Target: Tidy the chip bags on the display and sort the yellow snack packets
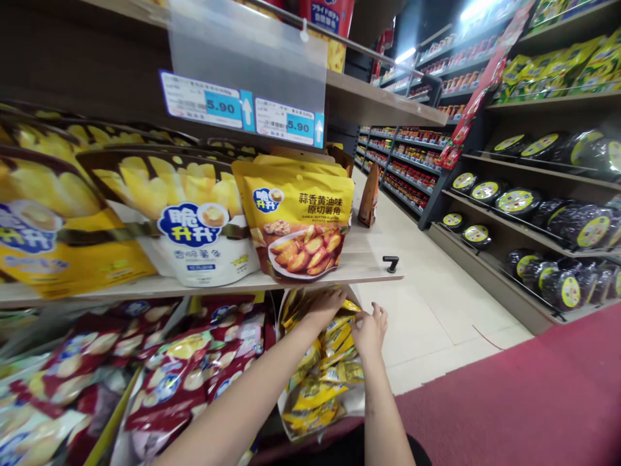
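Forearms (257, 382) nearest, extended over box (356, 400). Left hand (332, 307) at yellow packets (315, 395), opening and grip unclear. Right hand (371, 328) half-curled at box edge, hold unclear.

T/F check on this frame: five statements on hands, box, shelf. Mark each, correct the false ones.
1. The left hand and right hand are both at the box. True.
2. Maroon packets lie left of the box in the picture. True.
3. The box holds only maroon packets. False: yellow packets fill much of it.
4. A potato-wedge pouch stands on the shelf. True.
5. Each blue-marked price reads 9.50. False: both price tags show 5.90.
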Demonstrator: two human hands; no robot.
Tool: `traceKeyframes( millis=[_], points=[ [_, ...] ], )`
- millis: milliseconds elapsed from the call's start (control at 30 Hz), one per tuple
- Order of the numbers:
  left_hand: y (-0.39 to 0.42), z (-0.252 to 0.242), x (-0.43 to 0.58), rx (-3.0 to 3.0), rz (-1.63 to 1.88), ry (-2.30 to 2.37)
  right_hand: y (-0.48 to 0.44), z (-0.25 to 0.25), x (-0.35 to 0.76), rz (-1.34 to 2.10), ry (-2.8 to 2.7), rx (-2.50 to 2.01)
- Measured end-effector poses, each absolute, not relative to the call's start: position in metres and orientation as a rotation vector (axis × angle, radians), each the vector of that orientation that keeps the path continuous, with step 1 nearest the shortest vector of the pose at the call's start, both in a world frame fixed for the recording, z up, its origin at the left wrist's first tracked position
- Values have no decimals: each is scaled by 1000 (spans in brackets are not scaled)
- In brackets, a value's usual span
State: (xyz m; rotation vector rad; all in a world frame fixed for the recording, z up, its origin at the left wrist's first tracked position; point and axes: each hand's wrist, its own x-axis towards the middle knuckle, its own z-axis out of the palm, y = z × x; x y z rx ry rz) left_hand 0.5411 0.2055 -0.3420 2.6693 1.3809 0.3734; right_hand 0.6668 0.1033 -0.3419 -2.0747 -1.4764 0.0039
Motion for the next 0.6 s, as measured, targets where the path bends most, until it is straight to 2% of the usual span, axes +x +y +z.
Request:
traceKeyframes(
  millis=[267, 367, 467, 600],
  points=[
    [209, -340, 529, 2679, 395, 1572, 101, -329, 666, 96, -1395, -2284],
    [195, -337, 523, 2812, 445, 1356, 103, -335, 664, 156, -1448, -2305],
    [180, -339, 515, 2869, 320, 1082, 106, -342, 662, 210, -1476, -2322],
    [172, -341, 511, 2790, 246, 1132, 105, -340, 662, 215, -1473, -2314]
  ],
)
